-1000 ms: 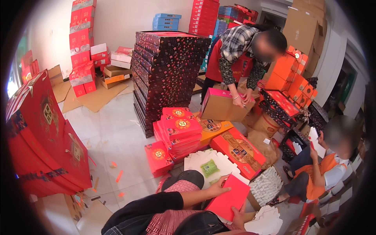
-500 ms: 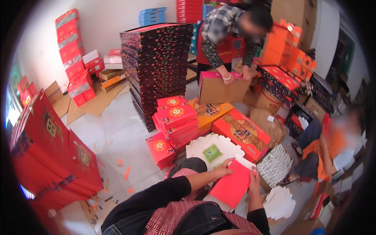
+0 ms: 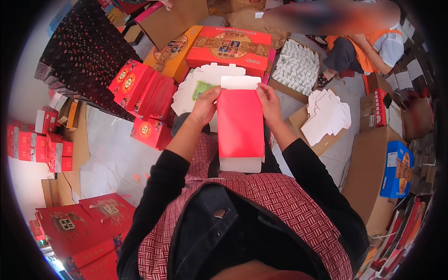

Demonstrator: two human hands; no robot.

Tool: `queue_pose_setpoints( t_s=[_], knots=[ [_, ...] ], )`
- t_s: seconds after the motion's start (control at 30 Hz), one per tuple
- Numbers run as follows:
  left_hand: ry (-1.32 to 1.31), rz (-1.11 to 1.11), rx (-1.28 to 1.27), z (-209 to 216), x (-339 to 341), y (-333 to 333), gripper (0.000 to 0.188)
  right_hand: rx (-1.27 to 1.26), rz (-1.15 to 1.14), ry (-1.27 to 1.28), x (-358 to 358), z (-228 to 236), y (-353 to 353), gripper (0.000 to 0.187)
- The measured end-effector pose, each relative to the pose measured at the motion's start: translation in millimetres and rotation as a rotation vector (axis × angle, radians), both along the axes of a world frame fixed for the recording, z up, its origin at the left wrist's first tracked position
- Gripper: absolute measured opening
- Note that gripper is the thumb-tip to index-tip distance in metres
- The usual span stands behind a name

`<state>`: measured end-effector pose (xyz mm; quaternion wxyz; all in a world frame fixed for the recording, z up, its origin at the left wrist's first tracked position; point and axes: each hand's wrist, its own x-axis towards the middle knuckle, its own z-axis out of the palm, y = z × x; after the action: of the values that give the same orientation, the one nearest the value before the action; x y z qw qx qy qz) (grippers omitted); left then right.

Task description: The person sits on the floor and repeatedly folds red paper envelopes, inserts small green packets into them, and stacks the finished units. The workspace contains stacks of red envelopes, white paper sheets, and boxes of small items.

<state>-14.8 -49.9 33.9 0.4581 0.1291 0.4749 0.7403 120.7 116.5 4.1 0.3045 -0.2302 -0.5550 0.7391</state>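
Observation:
A red carton [image 3: 241, 123] with white end flaps is held in front of my lap, its long sides running away from me. My left hand [image 3: 205, 106] pinches its far left corner, and my right hand [image 3: 269, 103] grips the far right corner. The white flap at the far end stands out straight, and another hangs out at the near end. Just beyond my left hand lies a green packet [image 3: 201, 88] on a stack of flat white card pieces [image 3: 228, 70]. My left fingers are close to that packet.
Red gift boxes [image 3: 128, 81] are stacked at the left, before a tall pile of dark flowered boxes [image 3: 84, 56]. A carton of small white packs [image 3: 295, 65] stands beyond my right hand, near more white card [image 3: 329, 114]. A person in orange [image 3: 373, 51] sits at the far right.
My view has turned and tilted down, so the carton sits mid-picture. The carton was slanted and now lies straight before me. Both hands still hold its far end.

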Motion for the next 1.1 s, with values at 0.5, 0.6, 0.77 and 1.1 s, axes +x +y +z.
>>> queue_pose_setpoints(
  t_s=[0.5, 0.6, 0.77, 1.1],
  knots=[
    [0.034, 0.052, -0.046, -0.8, 3.7, -3.1, 0.027, 0.191, 0.221, -0.163, 8.2, 8.1, 22.5, 0.018],
    [0.029, 0.091, -0.060, -2.3, 3.5, -1.6, 0.026, 0.095, 0.172, -0.073, 8.1, 2.0, 14.5, 0.009],
    [0.104, 0.147, -0.087, 9.1, 10.6, -3.3, 0.023, 0.186, 0.161, 0.056, 3.0, 30.2, 16.9, 0.006],
    [0.323, 0.101, -0.057, 41.6, 27.7, -2.3, 0.020, -0.035, 0.564, -0.134, -20.4, 127.5, 51.0, 0.033]
  ],
)
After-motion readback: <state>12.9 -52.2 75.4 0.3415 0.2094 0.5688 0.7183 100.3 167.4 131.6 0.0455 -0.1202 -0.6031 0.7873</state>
